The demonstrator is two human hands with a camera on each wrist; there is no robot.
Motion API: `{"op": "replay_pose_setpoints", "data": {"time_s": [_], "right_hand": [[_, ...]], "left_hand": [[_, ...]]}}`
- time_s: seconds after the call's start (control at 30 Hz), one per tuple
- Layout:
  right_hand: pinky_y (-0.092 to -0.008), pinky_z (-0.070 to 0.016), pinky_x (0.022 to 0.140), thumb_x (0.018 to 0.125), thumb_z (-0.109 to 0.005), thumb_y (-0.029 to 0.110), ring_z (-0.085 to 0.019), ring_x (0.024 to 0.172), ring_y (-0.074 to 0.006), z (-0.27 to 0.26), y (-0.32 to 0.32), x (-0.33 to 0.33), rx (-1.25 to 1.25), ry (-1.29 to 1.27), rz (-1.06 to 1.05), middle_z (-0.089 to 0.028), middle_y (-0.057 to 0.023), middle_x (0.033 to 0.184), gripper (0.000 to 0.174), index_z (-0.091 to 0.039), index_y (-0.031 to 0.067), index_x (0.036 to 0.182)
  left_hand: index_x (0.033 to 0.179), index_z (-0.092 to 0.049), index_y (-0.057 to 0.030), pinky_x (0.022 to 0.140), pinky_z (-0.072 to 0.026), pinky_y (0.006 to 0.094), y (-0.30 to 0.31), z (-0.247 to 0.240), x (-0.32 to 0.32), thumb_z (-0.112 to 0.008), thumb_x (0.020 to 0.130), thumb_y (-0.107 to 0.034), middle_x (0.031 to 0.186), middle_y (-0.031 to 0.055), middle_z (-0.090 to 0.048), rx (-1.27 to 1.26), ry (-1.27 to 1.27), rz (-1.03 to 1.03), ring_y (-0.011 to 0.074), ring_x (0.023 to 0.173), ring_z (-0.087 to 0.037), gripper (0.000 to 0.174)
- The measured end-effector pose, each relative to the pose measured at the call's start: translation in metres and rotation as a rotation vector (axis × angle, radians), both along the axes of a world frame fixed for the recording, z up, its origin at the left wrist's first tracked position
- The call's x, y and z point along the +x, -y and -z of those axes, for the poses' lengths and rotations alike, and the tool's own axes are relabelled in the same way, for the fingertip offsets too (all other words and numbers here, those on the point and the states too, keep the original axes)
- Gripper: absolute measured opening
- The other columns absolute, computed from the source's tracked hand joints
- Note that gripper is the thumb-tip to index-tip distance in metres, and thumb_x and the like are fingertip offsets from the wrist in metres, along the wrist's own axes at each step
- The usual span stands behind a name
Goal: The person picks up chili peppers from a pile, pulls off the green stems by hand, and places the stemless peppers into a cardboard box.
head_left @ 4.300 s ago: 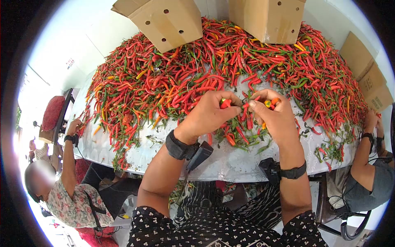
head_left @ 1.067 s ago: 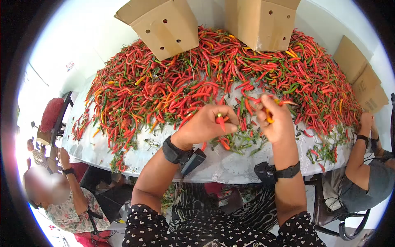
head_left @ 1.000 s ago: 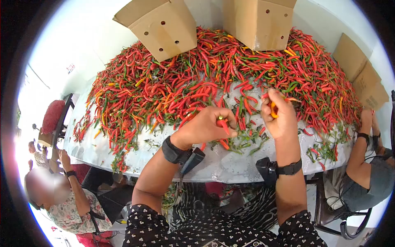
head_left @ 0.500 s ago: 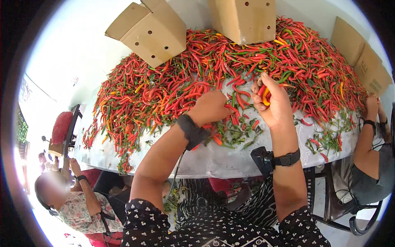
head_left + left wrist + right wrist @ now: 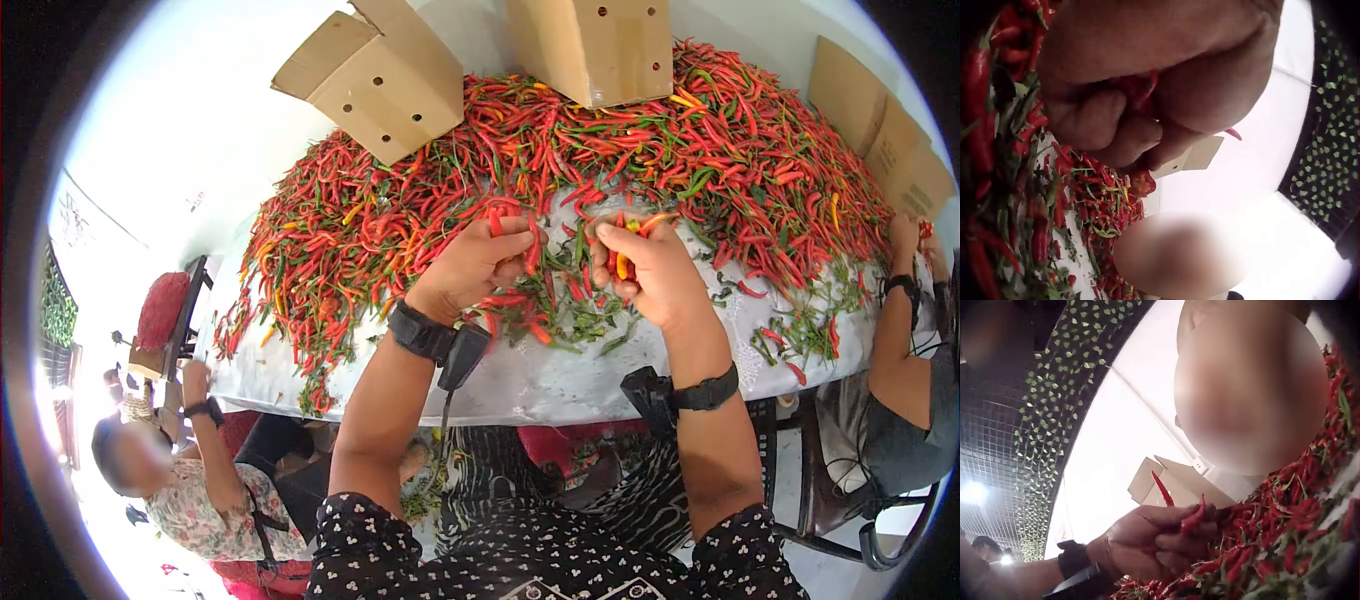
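Note:
In the head view my left hand (image 5: 468,268) pinches red chillies (image 5: 533,248) between thumb and fingers, above the near edge of the pile. Right of it, with a gap between, my right hand (image 5: 655,275) has its fingers curled round several chillies, red and yellow (image 5: 623,265). The left wrist view shows the left hand (image 5: 1147,75) close up, with a red chilli (image 5: 1142,90) inside the curled fingers. In the right wrist view, the left hand (image 5: 1154,540) holds red chillies (image 5: 1194,517) that stick out; a blurred patch hides much of the right hand.
A large chilli pile (image 5: 400,215) covers the back of the white-covered table (image 5: 500,385). Two cardboard boxes (image 5: 400,95) (image 5: 600,50) stand behind. Loose green stems (image 5: 595,325) lie before my hands. Seated people are at left (image 5: 200,500) and right (image 5: 905,400).
My left hand has drawn back leftward from the chillies and turned, with red chillies now showing in its fingers. My right hand has lowered slightly toward the left, still gripping its chillies.

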State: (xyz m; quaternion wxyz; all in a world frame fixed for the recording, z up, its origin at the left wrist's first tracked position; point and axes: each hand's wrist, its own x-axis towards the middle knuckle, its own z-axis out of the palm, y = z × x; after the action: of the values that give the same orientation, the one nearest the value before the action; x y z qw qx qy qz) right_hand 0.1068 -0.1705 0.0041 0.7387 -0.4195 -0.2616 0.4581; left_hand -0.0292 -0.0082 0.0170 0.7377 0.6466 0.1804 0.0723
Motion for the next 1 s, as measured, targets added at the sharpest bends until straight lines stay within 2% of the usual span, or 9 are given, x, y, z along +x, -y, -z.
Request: {"op": "replay_pose_setpoints", "data": {"time_s": [0.17, 0.23, 0.43, 0.67, 0.77, 0.83, 0.87, 0.93, 1.0], "right_hand": [[-0.0202, -0.0271, 0.036, 0.081, -0.058, 0.015, -0.053, 0.048, -0.0113, 0.005, -0.001, -0.002, 0.006, 0.027, -0.039, -0.056, -0.0042, 0.062, 0.010, -0.053, 0.0056, 0.083], [-0.0204, -0.0274, 0.037, 0.081, -0.057, 0.016, -0.052, 0.048, -0.0109, 0.004, 0.000, -0.003, 0.001, 0.029, -0.041, -0.056, -0.0038, 0.062, 0.010, -0.053, 0.0060, 0.083], [-0.0215, -0.0274, 0.038, 0.082, -0.056, 0.016, -0.050, 0.048, -0.0093, -0.001, -0.002, -0.007, -0.099, 0.128, -0.071, -0.055, -0.0024, 0.060, 0.010, -0.054, 0.0062, 0.081], [-0.0188, -0.0253, 0.035, 0.083, -0.057, 0.015, -0.045, 0.045, -0.0082, -0.003, 0.003, 0.011, 0.051, 0.004, 0.014, -0.053, -0.0034, 0.062, 0.011, -0.053, 0.0043, 0.083], [-0.0193, -0.0251, 0.037, 0.082, -0.057, 0.015, -0.045, 0.046, -0.0089, -0.009, 0.007, 0.016, 0.056, -0.035, 0.086, -0.053, -0.0032, 0.063, 0.011, -0.054, 0.0040, 0.081], [-0.0192, -0.0258, 0.037, 0.082, -0.057, 0.015, -0.047, 0.047, -0.0093, -0.009, 0.009, 0.019, 0.053, -0.007, 0.117, -0.053, -0.0029, 0.063, 0.011, -0.055, 0.0042, 0.082], [-0.0192, -0.0258, 0.037, 0.082, -0.057, 0.015, -0.047, 0.047, -0.0093, -0.008, 0.010, 0.020, 0.053, -0.007, 0.119, -0.053, -0.0029, 0.063, 0.011, -0.055, 0.0042, 0.082], [-0.0163, -0.0253, 0.034, 0.083, -0.058, 0.015, -0.046, 0.046, -0.0075, -0.007, 0.009, 0.022, 0.086, -0.043, 0.125, -0.053, -0.0027, 0.065, 0.011, -0.055, 0.0051, 0.086], [-0.0164, -0.0256, 0.034, 0.083, -0.058, 0.015, -0.047, 0.046, -0.0075, -0.009, 0.010, 0.022, 0.079, -0.031, 0.130, -0.053, -0.0027, 0.066, 0.011, -0.054, 0.0052, 0.086]], "left_hand": [[0.085, -0.051, -0.0082, 0.039, -0.0210, 0.0186, 0.000, 0.004, -0.008, -0.048, 0.090, -0.015, 0.061, -0.0049, -0.043, -0.054, 0.051, 0.039, 0.0021, 0.045, -0.032, 0.009], [0.092, -0.054, -0.0059, 0.039, -0.0209, 0.0164, 0.000, 0.007, -0.007, -0.052, 0.088, -0.015, 0.069, -0.0038, -0.052, -0.101, 0.088, -0.005, 0.0007, 0.045, -0.032, 0.010], [0.085, -0.051, -0.0086, 0.039, -0.0218, 0.0176, 0.004, 0.003, -0.003, -0.048, 0.090, -0.015, 0.065, -0.0031, -0.048, -0.078, 0.090, 0.022, 0.0020, 0.045, -0.032, 0.009], [0.081, -0.051, -0.0088, 0.039, -0.0206, 0.0187, 0.011, -0.004, 0.012, -0.049, 0.087, -0.012, 0.063, -0.0038, -0.047, 0.005, 0.007, 0.007, 0.0016, 0.044, -0.030, 0.007], [0.079, -0.054, -0.0070, 0.041, -0.0266, 0.0200, 0.001, 0.002, 0.027, -0.053, 0.081, -0.012, 0.062, -0.0043, -0.047, 0.188, -0.075, 0.085, 0.0028, 0.046, -0.036, 0.006], [0.079, -0.058, -0.0029, 0.046, -0.0382, 0.0267, 0.000, 0.012, 0.040, -0.057, 0.075, -0.014, 0.062, 0.0015, -0.053, 0.891, -0.042, 0.113, 0.0103, 0.050, -0.047, 0.012], [0.079, -0.058, -0.0029, 0.046, -0.0382, 0.0267, -0.001, 0.016, 0.046, -0.057, 0.075, -0.014, 0.062, 0.0015, -0.053, 0.892, -0.041, 0.116, 0.0103, 0.050, -0.047, 0.012], [0.082, -0.060, 0.0003, 0.056, -0.0451, 0.0350, 0.000, 0.020, 0.057, -0.061, 0.071, -0.018, 0.065, 0.0126, -0.059, 1.158, -0.058, 0.311, 0.0231, 0.057, -0.057, 0.022], [0.081, -0.060, 0.0010, 0.058, -0.0458, 0.0376, 0.006, 0.024, 0.068, -0.062, 0.070, -0.019, 0.068, 0.0166, -0.059, 1.284, -0.139, 0.358, 0.0281, 0.061, -0.058, 0.023]]}}
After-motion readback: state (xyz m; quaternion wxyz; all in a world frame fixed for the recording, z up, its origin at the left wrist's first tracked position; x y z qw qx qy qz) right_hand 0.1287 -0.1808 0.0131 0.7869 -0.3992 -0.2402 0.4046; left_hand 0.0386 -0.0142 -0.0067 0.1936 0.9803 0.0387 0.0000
